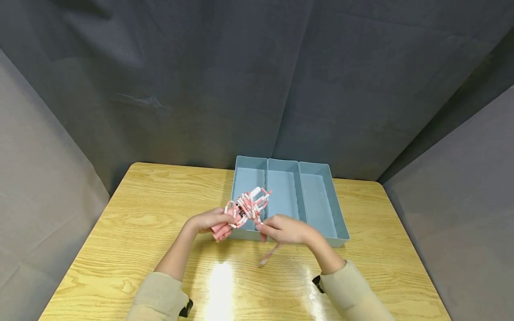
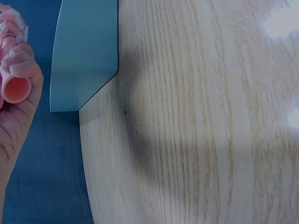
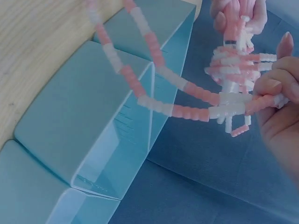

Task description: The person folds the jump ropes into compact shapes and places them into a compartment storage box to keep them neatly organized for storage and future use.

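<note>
1. The jump rope (image 1: 250,207) is held up near the blue bins (image 1: 283,191).
2. The left grip (image 1: 209,220) is curled round its handles (image 1: 221,230); the right grip (image 1: 286,228) pinches a beaded strand (image 3: 190,113).
3. It looks light and floppy; the stiff handles seem easiest to hold.

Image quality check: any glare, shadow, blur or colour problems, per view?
Head: strong glare on the table near the frame bottom; the beaded rope's hanging part looks smeared. Left wrist: glare patches at right, soft shadow beside the blue tray. Right wrist: hazy, low contrast; backdrop cloth bluer than in head.
</note>
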Motion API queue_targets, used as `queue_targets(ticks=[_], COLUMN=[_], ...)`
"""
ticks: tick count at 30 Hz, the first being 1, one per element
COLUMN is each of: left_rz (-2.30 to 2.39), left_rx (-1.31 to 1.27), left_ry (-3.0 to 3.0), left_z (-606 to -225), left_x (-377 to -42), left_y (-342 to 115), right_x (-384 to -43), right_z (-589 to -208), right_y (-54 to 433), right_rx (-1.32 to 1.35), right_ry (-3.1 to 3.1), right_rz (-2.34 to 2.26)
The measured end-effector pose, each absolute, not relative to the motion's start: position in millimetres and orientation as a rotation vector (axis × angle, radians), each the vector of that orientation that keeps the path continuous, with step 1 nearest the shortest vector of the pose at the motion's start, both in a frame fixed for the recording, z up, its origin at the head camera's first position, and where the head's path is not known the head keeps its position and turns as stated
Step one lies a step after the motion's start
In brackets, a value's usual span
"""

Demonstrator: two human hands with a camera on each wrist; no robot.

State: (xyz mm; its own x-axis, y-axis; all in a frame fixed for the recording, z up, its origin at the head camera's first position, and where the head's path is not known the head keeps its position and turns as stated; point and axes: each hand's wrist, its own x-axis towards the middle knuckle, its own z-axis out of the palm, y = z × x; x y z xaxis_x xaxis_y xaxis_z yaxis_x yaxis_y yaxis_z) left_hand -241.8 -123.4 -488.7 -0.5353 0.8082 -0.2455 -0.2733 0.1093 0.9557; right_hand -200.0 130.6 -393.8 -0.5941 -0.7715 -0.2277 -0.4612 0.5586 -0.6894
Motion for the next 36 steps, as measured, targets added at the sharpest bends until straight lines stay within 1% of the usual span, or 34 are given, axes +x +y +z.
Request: queue_targets(ticks=[9, 24, 36], left_rz=[1.475, 1.319, 1.245], left_rx=[0.554, 0.547, 0.527], left_ry=[1.480, 1.464, 1.416], left_z=[-486, -477, -475], left_x=[-239, -233, -229], left_y=[-122, -121, -114], right_x=[-206, -219, -228], right_z=[-385, -379, -378], right_y=[131, 131, 132], right_rx=[-0.932, -1.181, -1.168], right_ry=[2.290, 2.265, 2.164], right_rz=[-0.772, -0.804, -0.870])
